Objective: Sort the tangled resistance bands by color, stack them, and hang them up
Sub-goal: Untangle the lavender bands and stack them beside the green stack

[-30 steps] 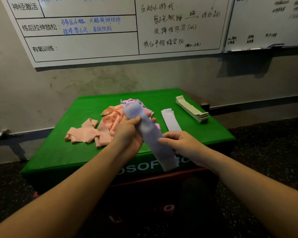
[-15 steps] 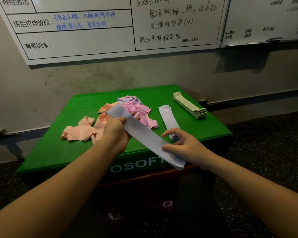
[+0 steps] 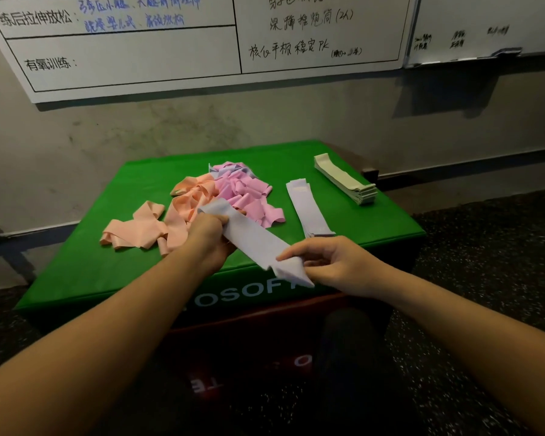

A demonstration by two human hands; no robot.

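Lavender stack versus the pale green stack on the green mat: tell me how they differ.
Colour: the lavender stack is light purple, the pale green stack greyish green.
Height: the lavender stack looks thin, only a few bands; the pale green stack shows more layers at its near end.
Place: the pale green stack lies further right and back on the green mat.
Both are flattened, squared-up piles lying apart from the tangle.

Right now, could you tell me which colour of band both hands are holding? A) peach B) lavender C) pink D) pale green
B: the left hand and the right hand each grip an end of one lavender band.
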